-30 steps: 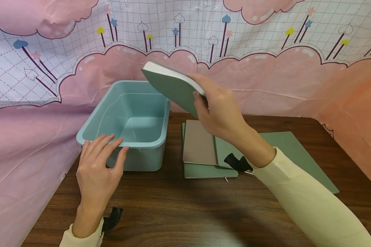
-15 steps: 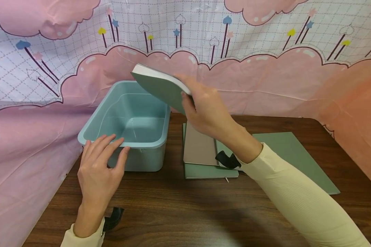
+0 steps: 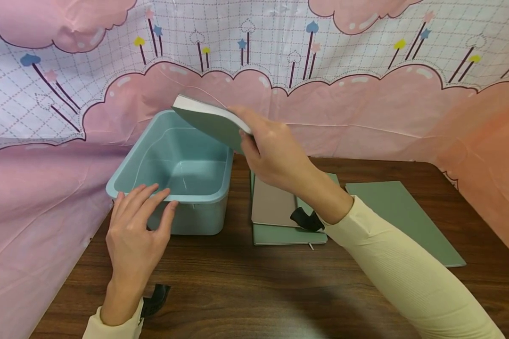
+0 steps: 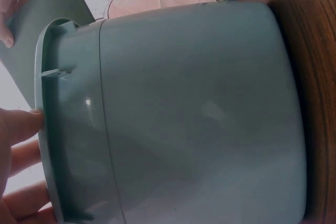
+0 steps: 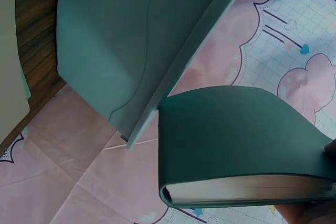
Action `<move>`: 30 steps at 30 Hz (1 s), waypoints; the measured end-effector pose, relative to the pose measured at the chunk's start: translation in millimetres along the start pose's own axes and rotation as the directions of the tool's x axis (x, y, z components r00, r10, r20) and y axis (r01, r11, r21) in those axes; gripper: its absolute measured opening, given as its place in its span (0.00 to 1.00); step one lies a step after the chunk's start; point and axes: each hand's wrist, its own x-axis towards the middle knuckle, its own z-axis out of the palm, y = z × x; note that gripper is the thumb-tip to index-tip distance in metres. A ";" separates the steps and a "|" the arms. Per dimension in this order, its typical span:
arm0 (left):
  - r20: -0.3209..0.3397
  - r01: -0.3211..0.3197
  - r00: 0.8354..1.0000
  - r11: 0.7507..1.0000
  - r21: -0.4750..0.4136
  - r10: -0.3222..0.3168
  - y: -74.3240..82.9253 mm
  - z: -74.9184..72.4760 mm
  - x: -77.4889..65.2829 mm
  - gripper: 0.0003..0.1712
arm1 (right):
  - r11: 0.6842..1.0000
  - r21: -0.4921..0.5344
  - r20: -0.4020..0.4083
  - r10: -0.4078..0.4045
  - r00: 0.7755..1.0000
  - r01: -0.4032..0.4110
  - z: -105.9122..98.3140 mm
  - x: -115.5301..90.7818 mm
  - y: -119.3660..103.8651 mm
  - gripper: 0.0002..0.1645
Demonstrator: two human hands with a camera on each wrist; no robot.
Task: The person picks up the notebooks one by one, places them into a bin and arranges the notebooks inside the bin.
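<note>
A soft green notebook bends in the grip of my right hand, thumb beneath and fingers over the top. It hangs tilted above the far right part of a pale blue plastic bin. The right wrist view shows the notebook with its page edges, close to the bin's rim. My left hand rests on the bin's near rim, fingers fairly straight and spread. In the left wrist view its fingertips touch that rim, and the bin's outer wall fills most of the picture.
Right of the bin lies a small stack with a brown notebook over a green notebook. A large flat green folder or book lies farther right. The wooden table ends at a patterned pink and white cloth behind.
My right hand has carried the notebook left and slightly down, from right of the bin to over its far right side. My left hand has stayed on the rim.
</note>
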 end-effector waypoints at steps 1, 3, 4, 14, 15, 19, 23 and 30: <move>-0.002 -0.002 1.000 1.000 0.001 0.002 -0.1 0.0 0.0 0.15 | 1.000 0.002 0.001 -0.003 1.000 0.003 -0.1 0.0 -0.2 0.26; -0.007 -0.008 1.000 1.000 0.003 0.008 -0.3 0.2 -0.4 0.15 | 1.000 0.005 0.004 -0.008 1.000 0.008 -0.4 -0.2 -0.5 0.25; -0.009 -0.011 1.000 1.000 0.004 0.011 -0.4 0.3 -0.6 0.15 | 1.000 0.005 0.006 -0.011 1.000 0.011 -0.4 -0.4 -0.5 0.25; -0.004 0.009 1.000 1.000 -0.007 -0.009 1.3 -0.5 0.7 0.14 | 1.000 -0.014 0.064 -0.023 0.998 0.024 -1.5 -1.9 -0.4 0.24; -0.004 0.009 1.000 1.000 -0.008 -0.009 1.4 -0.6 0.8 0.14 | 1.000 -0.022 0.075 -0.020 0.997 0.021 -1.5 -2.1 0.0 0.24; 0.004 0.008 1.000 1.000 -0.001 -0.008 0.9 -0.7 0.4 0.14 | 0.998 -0.050 0.109 -0.018 0.994 0.024 -0.3 -3.0 2.0 0.23; 0.006 0.008 1.000 1.000 0.001 -0.008 0.6 -0.8 0.2 0.15 | 0.997 -0.069 0.121 -0.030 0.992 0.038 1.4 -3.1 3.8 0.24; -0.002 0.004 1.000 1.000 -0.003 -0.004 1.1 -0.8 0.7 0.15 | 0.993 -0.104 0.164 -0.046 0.985 0.064 3.0 -3.5 4.6 0.25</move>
